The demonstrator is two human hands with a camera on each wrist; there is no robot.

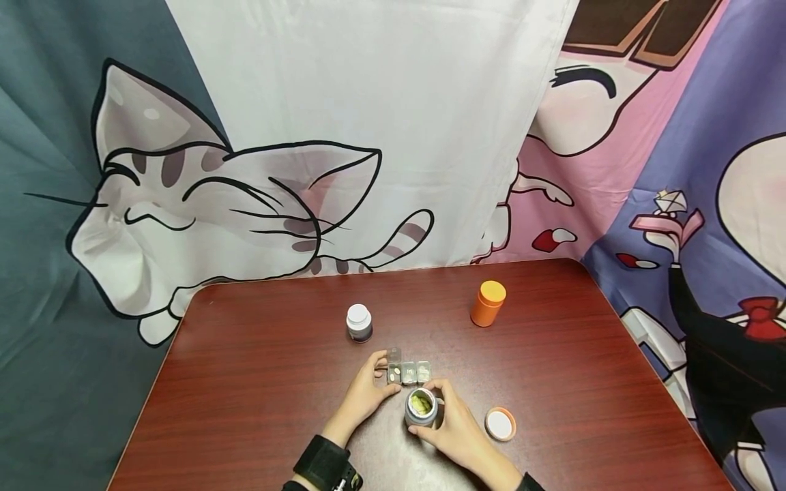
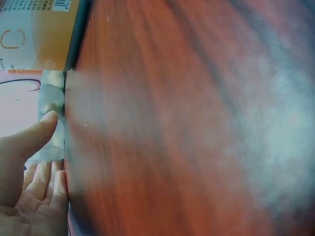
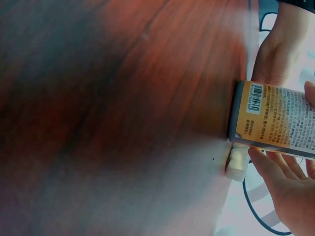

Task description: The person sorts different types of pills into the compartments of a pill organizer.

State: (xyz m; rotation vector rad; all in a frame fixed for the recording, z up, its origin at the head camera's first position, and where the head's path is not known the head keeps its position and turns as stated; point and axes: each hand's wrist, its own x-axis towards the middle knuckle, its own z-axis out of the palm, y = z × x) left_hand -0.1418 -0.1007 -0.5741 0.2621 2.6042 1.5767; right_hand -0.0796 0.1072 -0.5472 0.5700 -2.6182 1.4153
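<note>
A clear pill organizer (image 1: pixel 409 372) lies on the table, its left lid standing up and small pale pills in its compartments. My left hand (image 1: pixel 366 391) holds its left end, thumb (image 2: pixel 37 135) along the near side and fingers toward the far side. My right hand (image 1: pixel 453 426) grips an uncapped pill bottle (image 1: pixel 413 417) just in front of the organizer. Yellow-green tablets (image 1: pixel 421 404) show through the mouth of the bottle. In the right wrist view its orange and white label (image 3: pixel 275 115) with a barcode faces the camera, and the organizer's end (image 3: pixel 237 162) shows beyond it.
An orange-rimmed white cap (image 1: pixel 500 424) lies to the right of my right hand. Farther back stand a white-capped bottle (image 1: pixel 359 322) and an orange bottle with a yellow lid (image 1: pixel 488 303). A printed curtain (image 1: pixel 393 102) hangs behind the brown table (image 1: pixel 264 341).
</note>
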